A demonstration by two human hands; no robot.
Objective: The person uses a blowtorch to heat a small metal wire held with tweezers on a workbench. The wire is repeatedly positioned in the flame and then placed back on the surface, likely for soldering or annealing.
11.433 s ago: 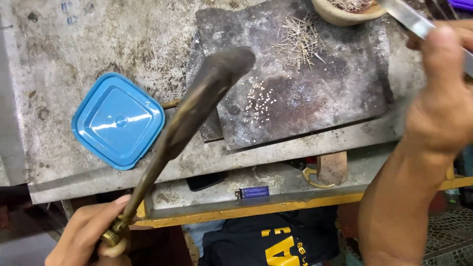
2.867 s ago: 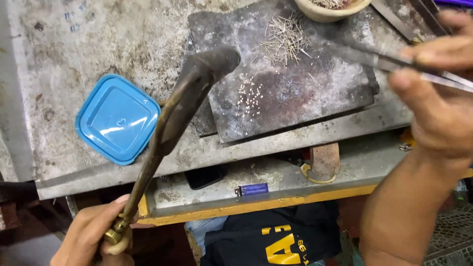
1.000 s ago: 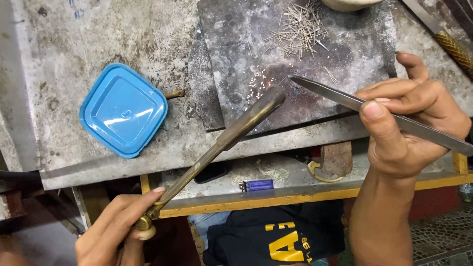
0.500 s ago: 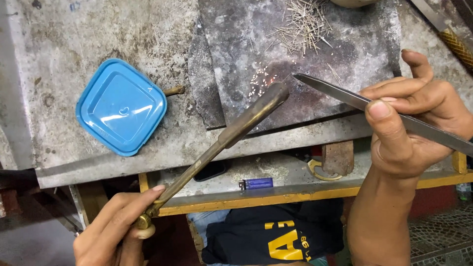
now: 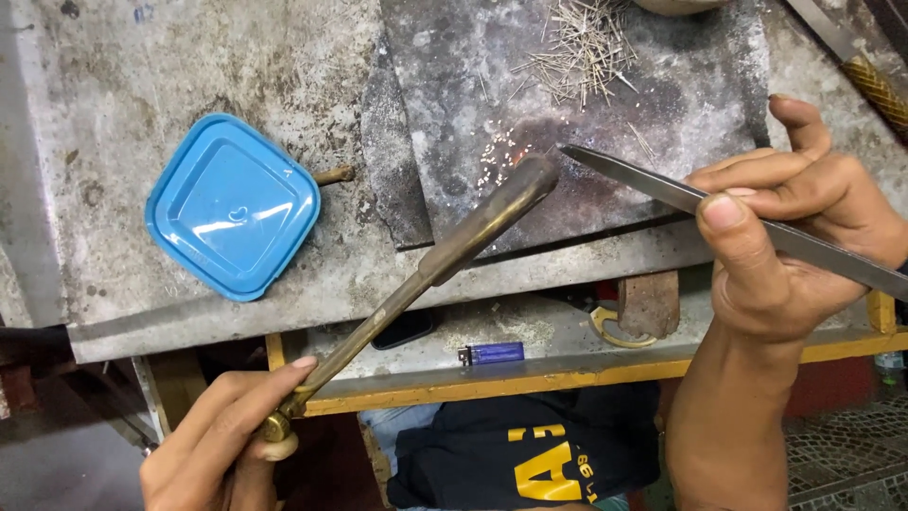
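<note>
Nearest me, my left hand [image 5: 222,440] has its fingers wrapped shut around the brass end of a torch [image 5: 426,274], whose long tube runs up and to the right so that its dark nozzle sits just over the slab [image 5: 662,104]. At the near right my right hand [image 5: 790,241] pinches long steel tweezers [image 5: 662,189] between thumb and closed fingers, their point lying close to the nozzle, a little to its right; I cannot tell whether the tips grip anything. Under the bench edge lie a small blue lighter [image 5: 492,354] and a dark cloth with yellow print [image 5: 511,454]. On the grey bench [image 5: 113,76] to the left lies a blue square lid [image 5: 232,206], well apart from the work. Right at the nozzle, on the dark slab, is a patch of tiny pale beads [image 5: 494,161], some glowing faintly orange, so I judge heating is under way on them; no flame shows clearly. Farther back on the slab is a loose heap of thin wire bits [image 5: 582,47], untouched and apart from the beads, so I'd say much of that stock is left to work. A braided hose [image 5: 875,85] crosses the far right corner.
</note>
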